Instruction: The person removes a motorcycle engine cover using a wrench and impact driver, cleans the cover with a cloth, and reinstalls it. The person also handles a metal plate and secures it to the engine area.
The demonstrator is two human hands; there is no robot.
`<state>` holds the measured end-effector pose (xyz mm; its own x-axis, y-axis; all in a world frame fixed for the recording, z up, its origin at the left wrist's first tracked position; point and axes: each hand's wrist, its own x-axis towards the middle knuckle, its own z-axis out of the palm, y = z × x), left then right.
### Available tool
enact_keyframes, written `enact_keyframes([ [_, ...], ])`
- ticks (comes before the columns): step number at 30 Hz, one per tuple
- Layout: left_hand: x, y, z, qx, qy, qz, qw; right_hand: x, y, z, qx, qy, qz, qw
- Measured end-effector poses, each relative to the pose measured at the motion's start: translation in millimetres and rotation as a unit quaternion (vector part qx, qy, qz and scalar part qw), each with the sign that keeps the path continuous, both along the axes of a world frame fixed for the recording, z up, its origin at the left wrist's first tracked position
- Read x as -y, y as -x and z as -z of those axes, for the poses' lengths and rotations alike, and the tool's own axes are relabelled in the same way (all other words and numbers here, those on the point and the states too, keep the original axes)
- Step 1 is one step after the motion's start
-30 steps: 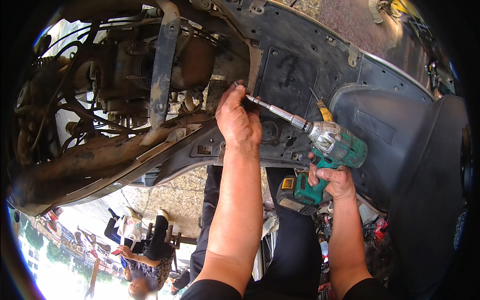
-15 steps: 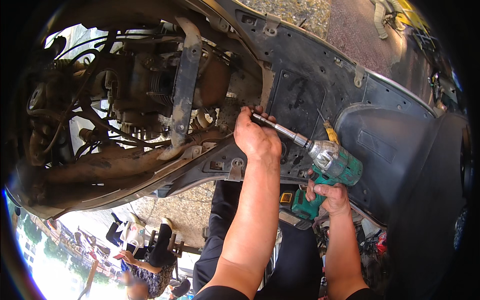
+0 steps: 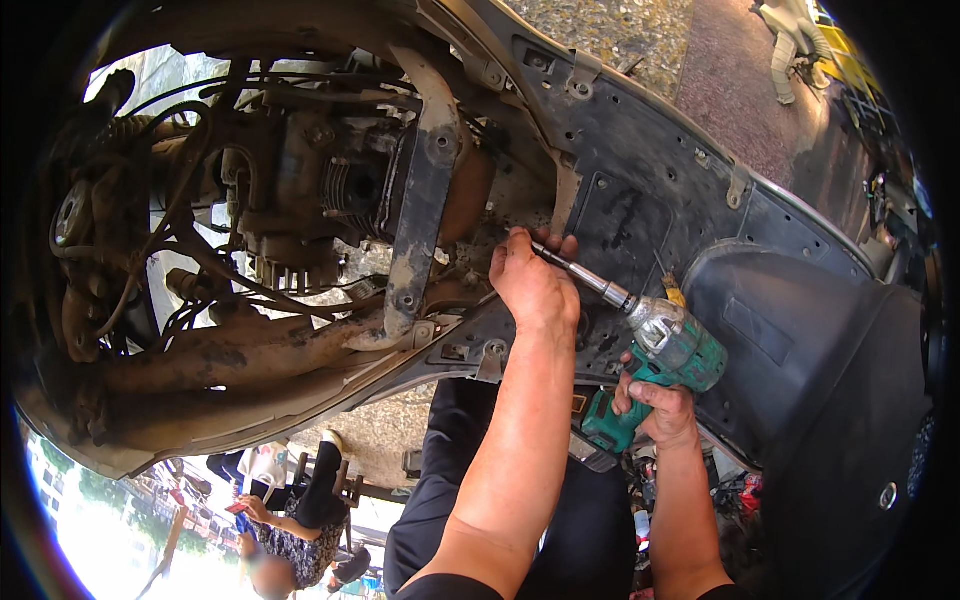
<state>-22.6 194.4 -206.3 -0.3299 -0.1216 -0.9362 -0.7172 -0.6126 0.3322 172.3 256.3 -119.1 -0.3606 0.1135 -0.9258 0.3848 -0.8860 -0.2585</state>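
Note:
My left hand (image 3: 535, 275) grips the front end of a long chrome socket extension (image 3: 595, 283), at the inner edge of a dark plastic panel (image 3: 630, 230) beside a rusty bracket (image 3: 562, 200); whatever sits at the tip is hidden by my fingers. The extension is fitted to a green cordless impact wrench (image 3: 700, 360), and my right hand (image 3: 660, 410) is wrapped round its handle. A yellow-handled screwdriver (image 3: 674, 292) lies on the panel just behind the wrench, partly covered by it.
A dirty engine (image 3: 280, 200) with hoses, a frame tube and a metal strut (image 3: 425, 230) fills the left side. A seat-like black part (image 3: 850, 420) is at the right. A seated person (image 3: 300, 520) is at lower left. Pavement (image 3: 620, 30) shows beyond the panel.
The view has shifted, so the vehicle appears lower and further right. My left hand, still on the extension, appears further right and down; my right hand keeps hold of the wrench, also appearing lower.

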Motion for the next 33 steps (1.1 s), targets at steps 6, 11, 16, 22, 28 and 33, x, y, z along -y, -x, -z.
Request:
enact_keyframes([
  [6, -5, 0, 3, -0.004, -0.033, -0.001, 0.999, 3, 5, -2, -0.002, 0.064, 0.069, 0.996],
  [11, -12, 1, 6, 0.005, -0.005, 0.011, 1.0, 8, 8, -4, 0.018, 0.057, 0.074, 0.995],
  [16, -12, 7, 7, 0.019, 0.007, 0.0, 1.0, 9, 11, -2, 0.026, 0.053, 0.064, 0.996],
  [22, -5, 12, 13, 0.007, 0.006, 0.016, 1.0, 13, 15, 2, 0.018, 0.056, 0.05, 0.997],
  [28, 1, 13, 20, -0.01, 0.042, 0.058, 0.997, 17, 19, 5, 0.019, -0.006, 0.007, 1.0],
  [33, 10, 17, 19, 0.001, 0.057, 0.012, 0.998, 13, 23, 8, 0.008, -0.042, -0.064, 0.997],
])
